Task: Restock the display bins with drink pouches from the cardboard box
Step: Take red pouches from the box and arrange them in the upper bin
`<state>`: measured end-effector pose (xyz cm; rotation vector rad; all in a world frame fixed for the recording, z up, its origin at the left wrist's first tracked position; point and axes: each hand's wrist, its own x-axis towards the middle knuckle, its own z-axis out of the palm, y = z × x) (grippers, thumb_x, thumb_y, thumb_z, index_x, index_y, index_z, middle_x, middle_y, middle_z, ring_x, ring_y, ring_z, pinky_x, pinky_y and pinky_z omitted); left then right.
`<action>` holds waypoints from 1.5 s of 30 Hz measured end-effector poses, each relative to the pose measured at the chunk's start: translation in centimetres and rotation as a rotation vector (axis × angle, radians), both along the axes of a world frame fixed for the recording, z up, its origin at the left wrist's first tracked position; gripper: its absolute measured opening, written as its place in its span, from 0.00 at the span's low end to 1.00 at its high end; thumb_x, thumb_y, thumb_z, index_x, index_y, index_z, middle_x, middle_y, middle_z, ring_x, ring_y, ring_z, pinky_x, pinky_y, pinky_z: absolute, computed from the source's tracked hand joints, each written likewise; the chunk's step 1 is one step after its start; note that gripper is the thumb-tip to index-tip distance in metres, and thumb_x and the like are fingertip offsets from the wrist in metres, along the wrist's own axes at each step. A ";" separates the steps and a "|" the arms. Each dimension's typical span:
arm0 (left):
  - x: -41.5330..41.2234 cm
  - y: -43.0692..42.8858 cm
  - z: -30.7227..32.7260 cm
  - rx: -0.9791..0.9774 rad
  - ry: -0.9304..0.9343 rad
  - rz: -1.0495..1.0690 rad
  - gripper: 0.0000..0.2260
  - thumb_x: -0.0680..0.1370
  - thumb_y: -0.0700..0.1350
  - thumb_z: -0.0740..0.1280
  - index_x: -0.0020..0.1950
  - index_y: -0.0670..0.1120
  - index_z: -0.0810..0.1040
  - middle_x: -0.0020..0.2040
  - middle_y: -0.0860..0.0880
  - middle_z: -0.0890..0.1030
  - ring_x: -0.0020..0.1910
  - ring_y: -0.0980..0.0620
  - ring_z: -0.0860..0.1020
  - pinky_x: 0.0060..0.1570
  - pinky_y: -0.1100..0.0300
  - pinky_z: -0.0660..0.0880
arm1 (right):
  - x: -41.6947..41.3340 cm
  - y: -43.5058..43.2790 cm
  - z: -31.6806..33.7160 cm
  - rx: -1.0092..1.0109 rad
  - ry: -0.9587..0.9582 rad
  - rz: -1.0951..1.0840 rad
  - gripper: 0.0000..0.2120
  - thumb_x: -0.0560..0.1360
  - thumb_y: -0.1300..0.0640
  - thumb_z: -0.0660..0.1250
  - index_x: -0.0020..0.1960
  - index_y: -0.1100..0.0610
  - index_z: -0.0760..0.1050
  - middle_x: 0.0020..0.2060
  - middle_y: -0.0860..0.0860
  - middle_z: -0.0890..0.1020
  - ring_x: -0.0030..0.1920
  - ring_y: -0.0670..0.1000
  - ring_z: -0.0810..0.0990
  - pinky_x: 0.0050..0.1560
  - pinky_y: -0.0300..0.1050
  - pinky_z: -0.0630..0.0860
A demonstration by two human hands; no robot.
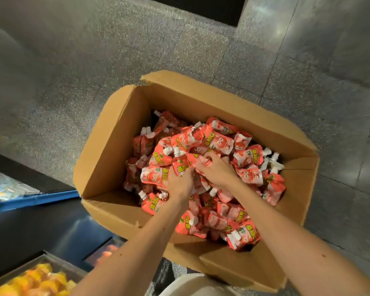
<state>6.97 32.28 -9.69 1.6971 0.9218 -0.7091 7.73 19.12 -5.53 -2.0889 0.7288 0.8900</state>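
Observation:
An open cardboard box (120,133) stands on the floor, heaped with several red-orange drink pouches (250,154) that have white caps. Both my hands reach down into the middle of the heap. My left hand (179,182) has its fingers curled round a bunch of pouches (156,175). Right beside it, my right hand (216,167) grips other pouches, with its fingertips buried among them. The two hands almost touch. What lies under the top layer of pouches is hidden.
A blue-edged display bin (30,198) with pale packets sits at the left edge. A bin of yellow-orange packets (30,280) is at the bottom left, against a dark shelf front. Grey speckled floor surrounds the box.

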 end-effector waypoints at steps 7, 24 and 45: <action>-0.8 -0.2 7.9 -0.218 -0.159 -0.037 0.08 0.79 0.44 0.69 0.41 0.49 0.73 0.36 0.52 0.78 0.38 0.49 0.82 0.38 0.53 0.82 | -1.5 -0.4 2.5 0.343 -0.139 -0.238 0.13 0.78 0.45 0.67 0.60 0.46 0.69 0.53 0.47 0.76 0.50 0.45 0.76 0.49 0.45 0.72; -1.2 4.3 23.3 -0.513 -0.645 -0.133 0.07 0.77 0.43 0.72 0.50 0.39 0.83 0.47 0.40 0.86 0.49 0.41 0.85 0.51 0.45 0.82 | -3.7 4.4 19.5 0.461 -0.610 -0.256 0.16 0.76 0.38 0.66 0.57 0.47 0.72 0.55 0.51 0.82 0.56 0.51 0.82 0.60 0.57 0.78; -34.2 43.5 60.0 0.143 -1.606 0.323 0.02 0.76 0.37 0.71 0.45 0.43 0.83 0.42 0.45 0.85 0.42 0.49 0.83 0.46 0.52 0.81 | -27.1 47.3 55.2 1.099 -1.069 0.534 0.08 0.79 0.46 0.63 0.53 0.49 0.70 0.47 0.48 0.82 0.47 0.48 0.83 0.43 0.44 0.77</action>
